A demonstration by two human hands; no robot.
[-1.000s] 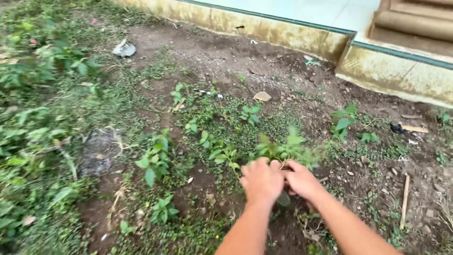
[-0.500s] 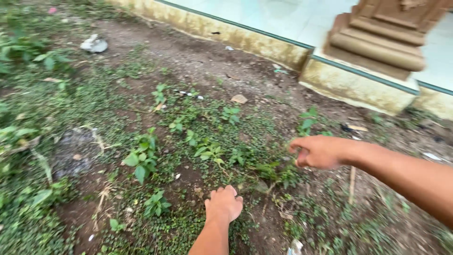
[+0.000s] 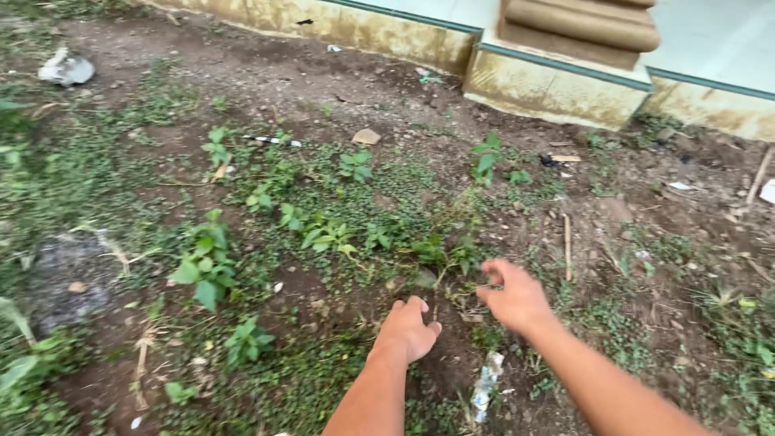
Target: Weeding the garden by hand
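The small weed stands in the bare soil just ahead of my hands, near the middle of the plot; my left hand rests knuckles-up on the dirt, fingers curled, holding nothing I can see; my right hand hovers beside it, fingers loosely bent and empty; a crumpled wrapper lies between my forearms; a leafy seedling grows well to the left; the stained concrete kerb lines the far edge.

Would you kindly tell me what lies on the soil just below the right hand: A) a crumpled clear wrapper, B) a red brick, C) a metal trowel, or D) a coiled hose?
A: a crumpled clear wrapper lies on the soil below the right hand, beside the left hand.
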